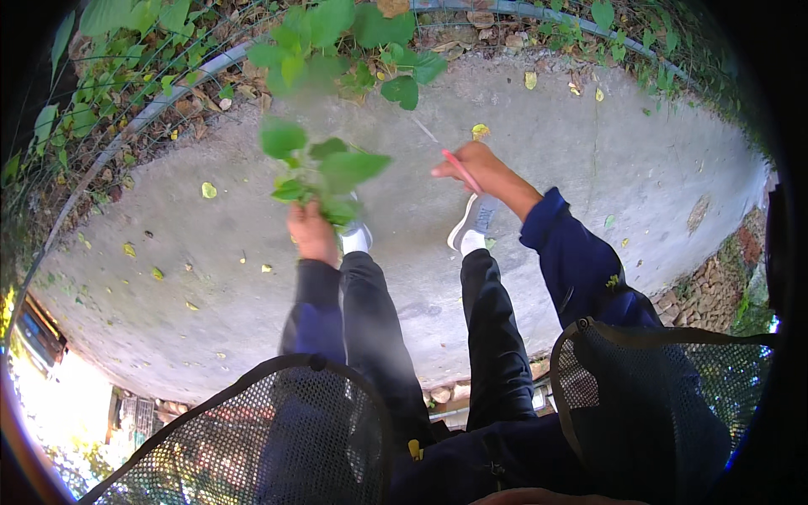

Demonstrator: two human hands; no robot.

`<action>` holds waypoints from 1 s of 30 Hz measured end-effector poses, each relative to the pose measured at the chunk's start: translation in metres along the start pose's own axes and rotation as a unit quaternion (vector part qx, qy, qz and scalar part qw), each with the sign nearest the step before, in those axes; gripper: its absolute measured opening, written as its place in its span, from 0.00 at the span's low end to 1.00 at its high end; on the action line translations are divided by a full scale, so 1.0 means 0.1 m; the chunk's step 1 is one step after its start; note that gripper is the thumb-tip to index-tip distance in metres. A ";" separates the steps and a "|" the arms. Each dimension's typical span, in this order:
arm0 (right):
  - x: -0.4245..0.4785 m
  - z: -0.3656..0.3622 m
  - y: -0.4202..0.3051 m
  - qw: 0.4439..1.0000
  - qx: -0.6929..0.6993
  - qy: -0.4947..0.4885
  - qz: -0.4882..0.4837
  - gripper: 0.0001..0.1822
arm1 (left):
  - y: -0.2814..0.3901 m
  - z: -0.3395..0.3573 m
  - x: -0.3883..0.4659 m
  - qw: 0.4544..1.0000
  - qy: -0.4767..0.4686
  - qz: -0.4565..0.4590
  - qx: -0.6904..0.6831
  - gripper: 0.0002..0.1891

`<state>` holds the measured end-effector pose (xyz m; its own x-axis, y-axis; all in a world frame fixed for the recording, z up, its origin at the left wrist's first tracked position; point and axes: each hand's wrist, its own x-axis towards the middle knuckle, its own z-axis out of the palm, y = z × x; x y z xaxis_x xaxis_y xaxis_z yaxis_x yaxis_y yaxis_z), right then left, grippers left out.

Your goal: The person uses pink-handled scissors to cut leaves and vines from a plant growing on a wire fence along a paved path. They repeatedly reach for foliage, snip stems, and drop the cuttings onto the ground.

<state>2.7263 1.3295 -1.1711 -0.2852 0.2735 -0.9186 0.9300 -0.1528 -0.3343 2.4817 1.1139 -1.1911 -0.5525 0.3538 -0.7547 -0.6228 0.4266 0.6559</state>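
Observation:
My left hand (314,232) grips a bunch of green leafy stems (353,169), somewhat blurred by motion and raised over the left shoe. In my right hand (480,165) is a slim knife-like tool with a pink handle (462,170). Its narrow grey blade (426,130) points up and left, towards a leafy plant (401,91) at the fence. A gap separates the blade from those leaves. Concrete pavement (404,208) lies beneath both hands.
A wire fence with a curved grey metal rail (214,65) borders the far side, vines growing through it. Fallen yellow leaves (480,131) dot the concrete. A grey shoe (475,218) stands below my right hand. Black mesh (303,423) hangs in the foreground. Stones (704,293) lie at right.

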 end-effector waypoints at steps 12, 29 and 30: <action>0.43 -0.58 0.09 0.992 0.045 0.116 -0.015 0.31 | 0.86 1.34 0.74 0.981 -0.044 -0.158 -0.099 0.08; 0.82 -0.22 -0.55 0.983 -0.147 0.082 -0.073 0.29 | 0.07 1.33 1.04 0.975 -0.039 -0.211 0.056 0.05; 0.82 -0.27 -0.37 0.996 -0.060 0.048 -0.033 0.29 | 0.13 1.40 0.93 0.976 -0.052 -0.206 0.051 0.08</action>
<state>2.6751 1.3829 -1.2281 -0.3287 0.3696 -0.8691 0.9326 -0.0180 -0.3604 2.4995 1.2691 -1.2547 -0.2044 0.2143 -0.9551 -0.7196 0.6286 0.2950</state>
